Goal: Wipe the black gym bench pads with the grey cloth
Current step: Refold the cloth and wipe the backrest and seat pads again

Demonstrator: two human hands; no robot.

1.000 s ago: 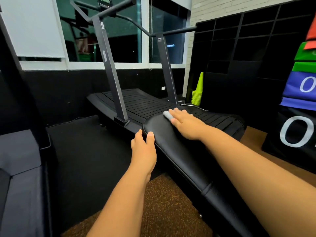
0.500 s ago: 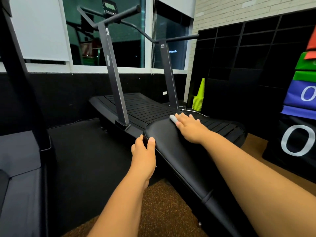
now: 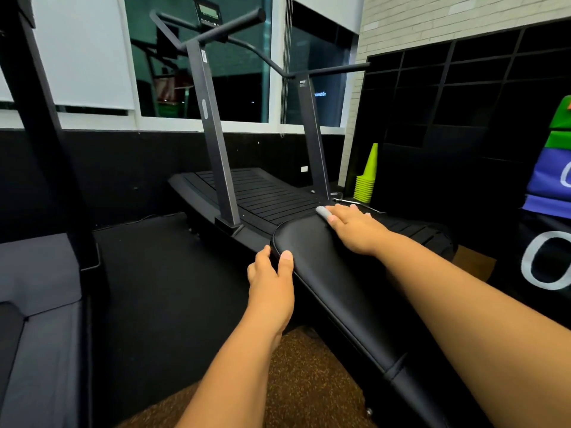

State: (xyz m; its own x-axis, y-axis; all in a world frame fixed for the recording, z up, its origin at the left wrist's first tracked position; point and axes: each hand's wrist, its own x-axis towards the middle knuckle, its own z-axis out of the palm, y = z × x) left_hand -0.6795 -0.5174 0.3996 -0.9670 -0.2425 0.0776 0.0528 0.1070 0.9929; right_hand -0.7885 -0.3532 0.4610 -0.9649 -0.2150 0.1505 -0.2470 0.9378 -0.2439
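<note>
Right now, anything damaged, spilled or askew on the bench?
Nothing stands out. The black bench pad looks intact, with no visible tears or spills. The right hand presses the grey cloth flat at its far end; the left hand grips its left edge.

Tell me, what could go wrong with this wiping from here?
The right hand presses the grey cloth right at the far end of the bench pad, so it might slide off toward the treadmill. Little cloth shows past the fingers, so bare skin may smear the pad. The left hand grips only the pad's edge.
</note>
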